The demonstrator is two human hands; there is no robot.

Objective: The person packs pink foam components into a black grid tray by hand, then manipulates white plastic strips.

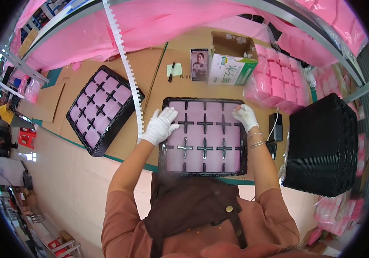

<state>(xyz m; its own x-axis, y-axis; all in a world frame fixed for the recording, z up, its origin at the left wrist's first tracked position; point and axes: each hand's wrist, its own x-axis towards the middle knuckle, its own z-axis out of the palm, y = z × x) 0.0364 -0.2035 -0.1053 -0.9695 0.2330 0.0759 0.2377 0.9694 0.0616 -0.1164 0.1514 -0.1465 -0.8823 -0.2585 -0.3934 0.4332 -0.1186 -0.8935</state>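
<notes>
One black tray [162,160], filled with lilac blocks [195,136], is set on the surface [180,91] before the person. Left hand [161,126], white-gloved: laid open, fingers extended, over the left rim. Right hand [245,116], white-gloved: fingers curled at the far right corner; grip cannot be told.

Lit phone [199,64] beside open carton [229,69]; black pen [172,73] across pale note [177,70]; red stool [26,138] far left.
</notes>
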